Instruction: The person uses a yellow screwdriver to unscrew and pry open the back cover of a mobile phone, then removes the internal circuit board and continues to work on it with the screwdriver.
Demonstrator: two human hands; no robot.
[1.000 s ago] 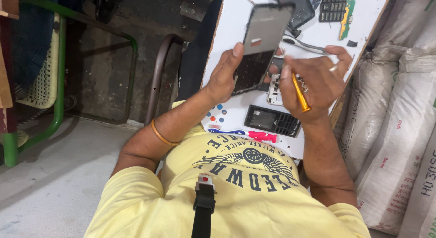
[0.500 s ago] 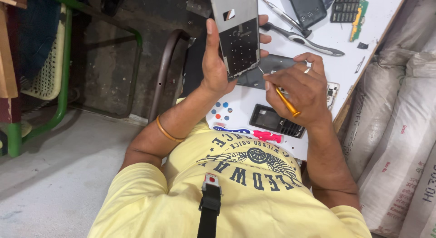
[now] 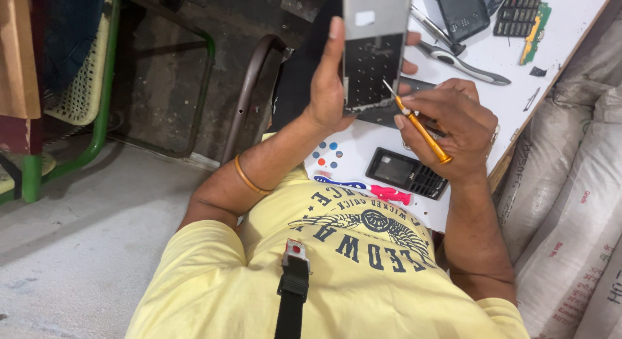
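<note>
Phone frame [image 3: 374, 47], one grey rectangular shell with a dark inner panel, stands upright at the top centre of the frame, clasped by the left hand [image 3: 330, 86], thumb along its left edge and fingers curled behind. One white surface [image 3: 570, 41] fills the upper right. The right hand [image 3: 453, 128] is closed around one orange-handled screwdriver [image 3: 421, 128], its tip touching the frame's lower right edge. One black keypad phone [image 3: 406, 172] lies below centre beside one pink-and-blue toothbrush [image 3: 369, 189].
</note>
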